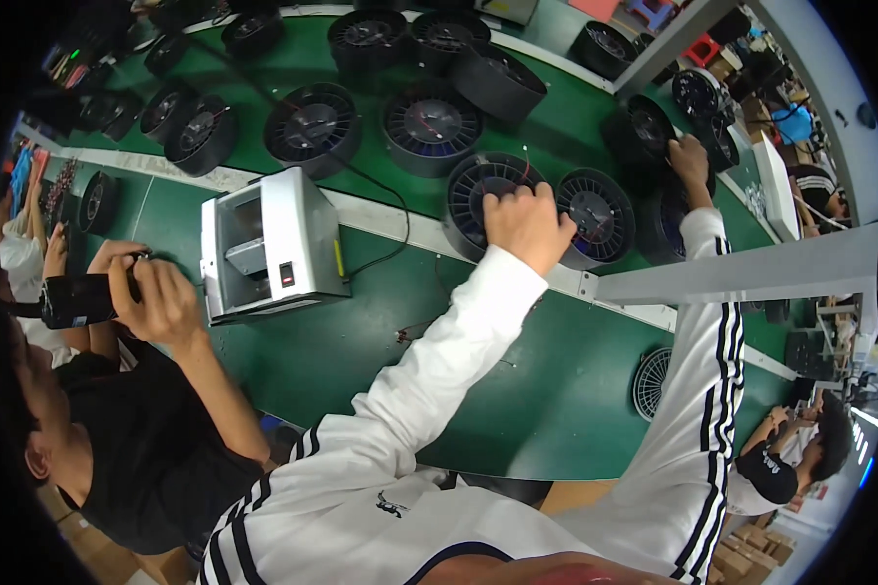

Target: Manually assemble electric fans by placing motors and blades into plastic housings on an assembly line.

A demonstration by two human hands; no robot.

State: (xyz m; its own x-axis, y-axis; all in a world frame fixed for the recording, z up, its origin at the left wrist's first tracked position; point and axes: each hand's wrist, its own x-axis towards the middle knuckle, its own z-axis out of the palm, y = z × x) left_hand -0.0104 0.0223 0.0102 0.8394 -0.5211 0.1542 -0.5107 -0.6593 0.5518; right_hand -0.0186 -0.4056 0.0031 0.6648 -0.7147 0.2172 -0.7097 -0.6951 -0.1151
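Sitting left on the worktop (566,375), a boxy silver machine (308,239), then a round black fan (470,185) by the pale rail (380,218), left hand (531,229) over its edge, right hand (691,166) beside more fans (642,127), can't tell if either grip's clenched tbh

Soft indoor light, strong fisheye bending, black corners.
A strip light (868,419) glows at the right rim; the green tabletop (556,400) carries a pale sheen, the white sleeves (478,331) look bright, and the black fans (431,122) darken toward the dim upper left. The pale rail (361,212) bows; small rim details smear.
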